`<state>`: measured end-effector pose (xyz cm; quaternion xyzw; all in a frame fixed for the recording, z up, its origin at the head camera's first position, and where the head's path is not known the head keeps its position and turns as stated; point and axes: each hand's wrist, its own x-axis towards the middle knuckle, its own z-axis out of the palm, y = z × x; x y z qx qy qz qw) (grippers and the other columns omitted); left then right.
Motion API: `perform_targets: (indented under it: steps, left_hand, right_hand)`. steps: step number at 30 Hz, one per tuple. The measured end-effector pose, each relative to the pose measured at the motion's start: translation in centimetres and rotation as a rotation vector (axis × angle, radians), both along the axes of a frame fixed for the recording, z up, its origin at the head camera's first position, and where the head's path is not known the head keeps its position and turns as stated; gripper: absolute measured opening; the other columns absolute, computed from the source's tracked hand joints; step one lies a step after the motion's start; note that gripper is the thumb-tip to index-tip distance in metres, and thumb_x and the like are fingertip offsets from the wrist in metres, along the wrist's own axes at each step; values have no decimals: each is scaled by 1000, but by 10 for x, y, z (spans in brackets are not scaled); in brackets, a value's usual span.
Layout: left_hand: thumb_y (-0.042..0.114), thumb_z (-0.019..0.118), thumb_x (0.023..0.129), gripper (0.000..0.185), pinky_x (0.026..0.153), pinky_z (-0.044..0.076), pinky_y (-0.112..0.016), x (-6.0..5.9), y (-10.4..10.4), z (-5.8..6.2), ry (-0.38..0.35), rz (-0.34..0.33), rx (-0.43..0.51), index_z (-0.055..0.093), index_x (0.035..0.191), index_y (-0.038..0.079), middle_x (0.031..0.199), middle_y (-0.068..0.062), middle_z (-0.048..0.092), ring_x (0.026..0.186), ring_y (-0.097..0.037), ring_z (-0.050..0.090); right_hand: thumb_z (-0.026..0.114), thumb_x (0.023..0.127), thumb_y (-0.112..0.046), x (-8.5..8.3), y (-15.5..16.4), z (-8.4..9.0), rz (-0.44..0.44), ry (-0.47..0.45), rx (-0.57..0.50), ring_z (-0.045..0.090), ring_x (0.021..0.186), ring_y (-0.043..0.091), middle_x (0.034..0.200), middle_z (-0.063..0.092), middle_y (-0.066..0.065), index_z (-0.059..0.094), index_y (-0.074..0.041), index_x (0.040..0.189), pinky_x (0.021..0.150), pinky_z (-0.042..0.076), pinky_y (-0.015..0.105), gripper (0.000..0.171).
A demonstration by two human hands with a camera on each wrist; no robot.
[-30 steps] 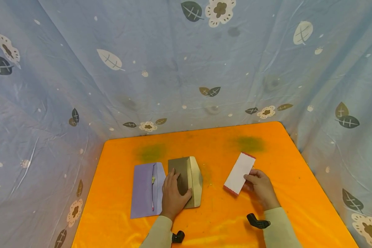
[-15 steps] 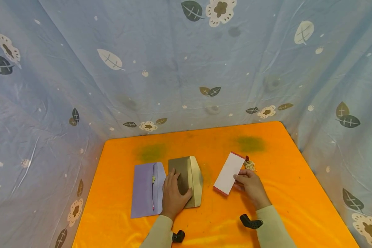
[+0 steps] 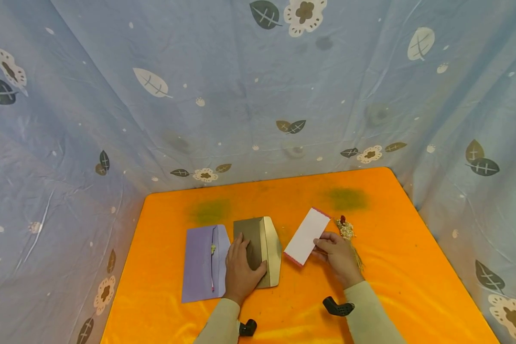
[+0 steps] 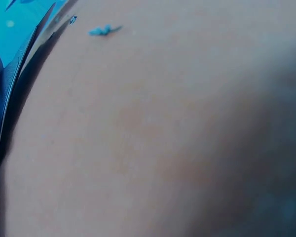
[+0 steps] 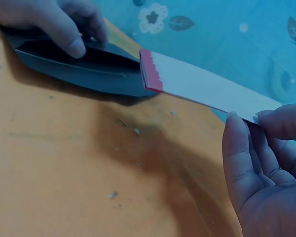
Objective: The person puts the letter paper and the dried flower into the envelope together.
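Right wrist alone shows card (image 5: 207, 89) entering envelope (image 5: 84, 66).

The table cover (image 3: 391, 267) is orange cloth with a satin sheen, speckled with crumbs; the card (image 3: 306, 235) is matt white paper with a red scalloped edge; the left envelope (image 3: 199, 263) is matt lilac paper; the middle envelope (image 3: 258, 239) is olive paper, its flap faintly glossy; the far backdrop (image 3: 249, 95) is thin creased blue printed cloth; the sprig (image 3: 346, 230) looks dry and rough.

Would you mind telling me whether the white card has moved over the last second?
Yes. The white card, pinched by the right hand, has moved left toward the gold envelope, uncovering the dried flower sprig.
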<state>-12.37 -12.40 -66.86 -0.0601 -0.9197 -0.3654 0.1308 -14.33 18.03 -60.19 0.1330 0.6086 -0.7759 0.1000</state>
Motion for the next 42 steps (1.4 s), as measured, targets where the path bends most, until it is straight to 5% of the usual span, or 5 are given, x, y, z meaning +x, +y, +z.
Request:
perform_targets:
  steps: [18, 42]
  left_hand:
    - [38, 86, 88, 77, 124, 23, -62, 0, 0, 0, -13, 2, -5, 57, 150, 3, 173, -14, 36, 155, -38, 33]
    - [40, 86, 88, 79, 125, 23, -61, 1, 1, 2, -25, 14, -11, 56, 152, 4, 173, -13, 35, 155, -37, 34]
  right_hand:
    - [66, 107, 0, 4, -40, -19, 32, -45, 110, 72, 85, 28, 98, 67, 18, 60, 9, 120, 78, 65, 35, 17]
    - [68, 106, 0, 10, -79, -28, 99, 23, 248, 68, 79, 24, 96, 70, 15, 69, 8, 116, 71, 64, 32, 14]
